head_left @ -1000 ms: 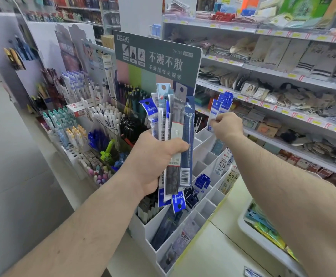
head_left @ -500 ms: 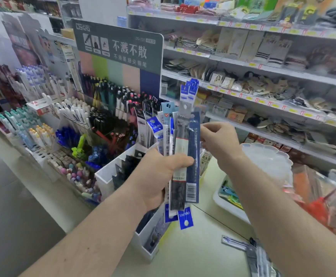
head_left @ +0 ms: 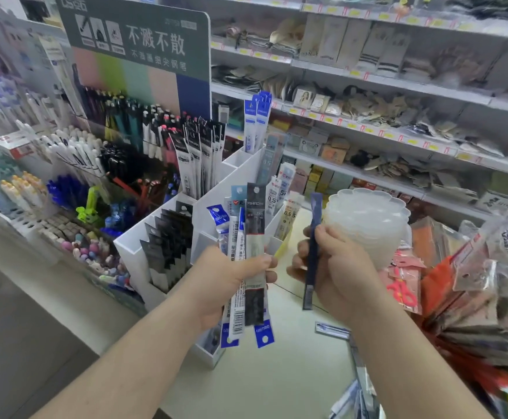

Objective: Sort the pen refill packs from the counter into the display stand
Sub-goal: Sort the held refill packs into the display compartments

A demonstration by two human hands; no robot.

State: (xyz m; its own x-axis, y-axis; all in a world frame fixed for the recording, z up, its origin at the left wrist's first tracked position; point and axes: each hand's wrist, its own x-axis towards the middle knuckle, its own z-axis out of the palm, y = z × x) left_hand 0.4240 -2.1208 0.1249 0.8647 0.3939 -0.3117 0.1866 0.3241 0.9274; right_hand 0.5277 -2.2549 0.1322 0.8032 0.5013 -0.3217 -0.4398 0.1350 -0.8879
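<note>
I see a fan of pen refill packs upright in my left hand, its fingers curled round their middle, thumb across the front. My right hand pinches one dark blue refill pack edge-on between thumb and fingers, just right of the fan and apart from it. Beyond both sets of fingers stands the white display stand, its compartments holding black and blue packs. Below my hands lies the pale counter, with loose packs under the right wrist. A stack of clear plastic dishes sits just behind my right fingers.
</note>
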